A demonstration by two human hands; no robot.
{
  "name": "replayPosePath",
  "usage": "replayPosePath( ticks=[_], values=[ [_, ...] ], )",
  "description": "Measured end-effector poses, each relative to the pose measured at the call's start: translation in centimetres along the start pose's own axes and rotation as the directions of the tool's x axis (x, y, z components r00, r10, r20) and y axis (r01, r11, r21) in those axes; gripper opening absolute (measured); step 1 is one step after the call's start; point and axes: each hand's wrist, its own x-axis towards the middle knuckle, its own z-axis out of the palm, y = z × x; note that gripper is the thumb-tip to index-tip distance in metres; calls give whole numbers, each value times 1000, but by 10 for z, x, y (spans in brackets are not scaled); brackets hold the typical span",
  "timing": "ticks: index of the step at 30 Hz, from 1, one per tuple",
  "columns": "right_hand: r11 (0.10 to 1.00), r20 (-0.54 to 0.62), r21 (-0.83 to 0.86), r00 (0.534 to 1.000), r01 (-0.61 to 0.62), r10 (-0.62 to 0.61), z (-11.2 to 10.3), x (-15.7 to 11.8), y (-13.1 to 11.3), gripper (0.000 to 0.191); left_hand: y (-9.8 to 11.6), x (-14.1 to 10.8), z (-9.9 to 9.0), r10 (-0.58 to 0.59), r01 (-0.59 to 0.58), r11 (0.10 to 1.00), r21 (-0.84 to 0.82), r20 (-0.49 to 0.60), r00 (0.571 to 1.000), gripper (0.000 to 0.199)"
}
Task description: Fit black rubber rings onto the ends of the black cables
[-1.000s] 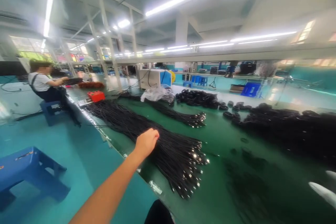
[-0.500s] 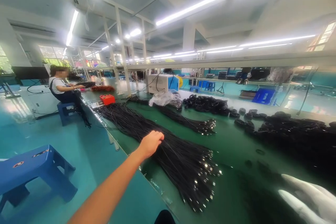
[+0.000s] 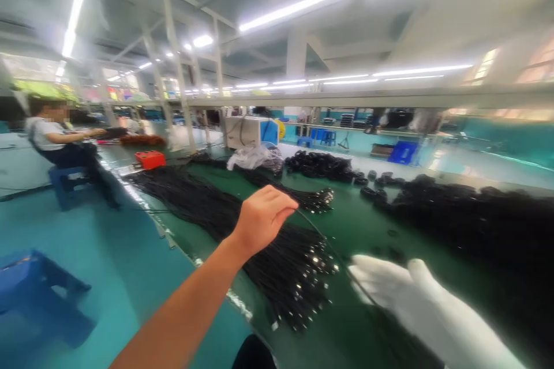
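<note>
**Single cable (image 3: 311, 223) may slip or be snagged**

The single cable is pinched between thumb and fingers of the left hand (image 3: 266, 216). It is led above the green table (image 3: 363, 230), beside the cable bundle (image 3: 281, 265), toward the gloved right hand (image 3: 393, 288). The right fingers are kept extended, not closed; whether the cable is touched by them cannot be told. From so small a pinch it could be lost; neighbouring cables could be dragged if their bright ends (image 3: 318, 259) are caught.
</note>
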Motion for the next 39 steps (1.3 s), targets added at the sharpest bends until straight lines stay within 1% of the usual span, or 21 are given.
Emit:
replayPosePath(
  ticks=[2, 3, 4, 6, 7, 9, 11, 12, 15, 18, 20, 21, 23, 25, 27, 29, 31, 33, 35, 36, 39],
  values=[
    [962, 251, 261, 968, -80, 13, 30, -2, -15, 72, 17, 17, 9, 47, -45, 996, 83, -16, 999, 22],
    [938, 377, 317, 926, -138, 9, 39, -3, -17, 65, 23, 23, 14, 33, -32, 990, 136, -4, 999, 23],
    [921, 456, 335, 890, -201, 28, 44, -2, -16, 51, 29, 27, 20, 15, -18, 985, 170, 22, 1000, 22],
    [873, 547, 364, 833, -325, 82, 44, 1, -8, 38, 39, 30, 31, 24, -42, 992, 119, 147, 989, 21],
    [843, 573, 384, 813, -376, 102, 42, 3, -1, 36, 46, 28, 35, 70, -79, 996, 28, 251, 966, 25],
    [787, 618, 425, 778, -448, 109, 37, 7, 12, 38, 60, 22, 41, 215, -117, 966, -229, 473, 855, 27],
    [742, 650, 457, 754, -491, 97, 35, 12, 22, 37, 72, 17, 44, 313, -56, 910, -411, 592, 742, 17],
    [726, 654, 471, 750, -500, 92, 35, 14, 25, 37, 77, 16, 46, 328, -23, 891, -453, 609, 722, 16],
    [720, 637, 492, 766, -489, 85, 38, 17, 31, 36, 83, 19, 54, 334, -11, 869, -495, 569, 752, 15],
    [755, 634, 475, 771, -453, 63, 34, 15, 36, 39, 78, 20, 72, 329, -6, 854, -520, 532, 780, 15],
    [787, 592, 487, 806, -377, 20, 25, 11, 36, 40, 71, 11, 88, 249, 52, 871, -489, 531, 810, 21],
    [802, 527, 517, 849, -299, -23, 19, 9, 34, 40, 68, 4, 97, 182, 92, 892, -442, 539, 822, 24],
    [799, 321, 592, 940, -103, -117, 3, 6, 25, 35, 65, -17, 111, 16, 164, 947, -276, 553, 833, 28],
    [740, 70, 666, 981, 91, -183, -12, 5, 12, 22, 68, -43, 119, -73, 150, 984, -91, 562, 824, 29],
    [699, -102, 683, 976, 211, -195, -24, 7, -1, 13, 76, -67, 118, -34, 37, 999, 5, 560, 828, 24],
    [725, -171, 639, 966, 257, -192, -29, 11, -8, 13, 89, -82, 109, 111, -130, 991, 0, 515, 850, 18],
    [787, -169, 574, 973, 227, -157, -27, 15, -8, 18, 99, -83, 94, 266, -274, 961, -47, 447, 854, 17],
    [833, -87, 536, 991, 135, -104, -20, 17, -2, 24, 105, -68, 75, 328, -324, 943, -78, 393, 859, 21],
    [860, 87, 511, 995, 3, -55, -8, 16, 6, 36, 103, -42, 59, 283, -275, 959, -76, 371, 885, 25],
    [866, 192, 497, 981, -63, -39, -2, 15, 10, 42, 101, -27, 53, 241, -232, 970, -68, 374, 896, 25],
    [857, 432, 469, 902, -215, -11, 16, 11, 20, 52, 91, 9, 46, 179, -114, 979, -168, 451, 874, 20]
  ],
)
